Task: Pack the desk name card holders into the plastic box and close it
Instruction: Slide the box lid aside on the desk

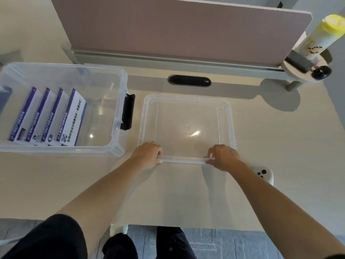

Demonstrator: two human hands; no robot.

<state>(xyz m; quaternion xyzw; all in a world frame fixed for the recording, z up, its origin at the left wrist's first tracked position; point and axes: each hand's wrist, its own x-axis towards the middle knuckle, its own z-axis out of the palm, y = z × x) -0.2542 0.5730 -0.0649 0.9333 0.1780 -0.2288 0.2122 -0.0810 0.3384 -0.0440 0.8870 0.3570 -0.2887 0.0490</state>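
- Counter [56, 184]: pale, runs the full width in front of you, with a pink partition panel [177, 25] upright along its far edge.
- Plastic box [56, 149]: clear, open-topped, sits on the counter at your left. Its black latch [127, 111] faces the lid.
- Lid [186, 118]: clear, square, lies on the counter just right of the box and apart from it.
- Desk name card holders [48, 116]: four, blue-and-white inserts, standing in a leaning row in the left part of the box.
- Left grip [147, 156]: clamped on the lid's near edge at its left corner, fingers curled over the rim.
- Right grip [224, 157]: clamped on the same near edge at the right corner, thumb under.
- Yellow-capped bottle [321, 36]: on a round stand at the far right.
- White controller [264, 174]: on the counter, just beside your right wrist.
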